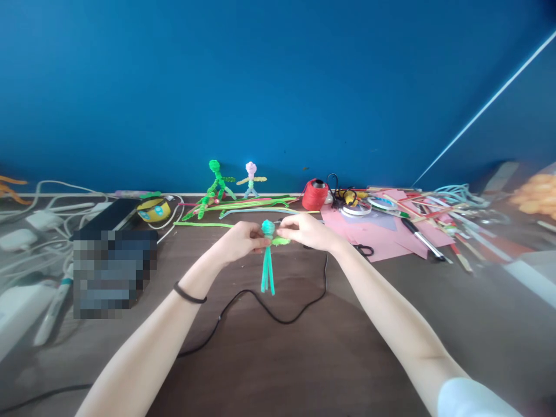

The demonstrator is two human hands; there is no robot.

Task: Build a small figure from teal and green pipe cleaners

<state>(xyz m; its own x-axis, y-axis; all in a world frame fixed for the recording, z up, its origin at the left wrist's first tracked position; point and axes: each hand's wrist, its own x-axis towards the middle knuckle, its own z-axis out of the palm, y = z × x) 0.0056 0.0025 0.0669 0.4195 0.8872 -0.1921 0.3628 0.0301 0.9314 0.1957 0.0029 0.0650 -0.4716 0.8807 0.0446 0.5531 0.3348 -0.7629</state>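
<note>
A small pipe cleaner figure [268,227] with a coiled teal head and teal legs hanging down is held upright over the table. My left hand [244,238] pinches it from the left, just under the head. On the other side, my right hand [307,231] has its fingers closed at the figure's light green arm [281,241]. Fingertips partly hide the figure's middle. Behind, a green pipe cleaner figure [216,182] and a smaller pink-headed figure [251,176] lean against the blue wall. Loose green pipe cleaners [247,204] lie in front of them.
A black cable [278,319] winds across the brown table [278,370]. At left are a pixelated dark object [115,272], white cables and a yellow tape roll [153,209]. To the right lie a red thread spool [315,194], pink paper [382,240], a marker [422,238] and scissors handles [364,250].
</note>
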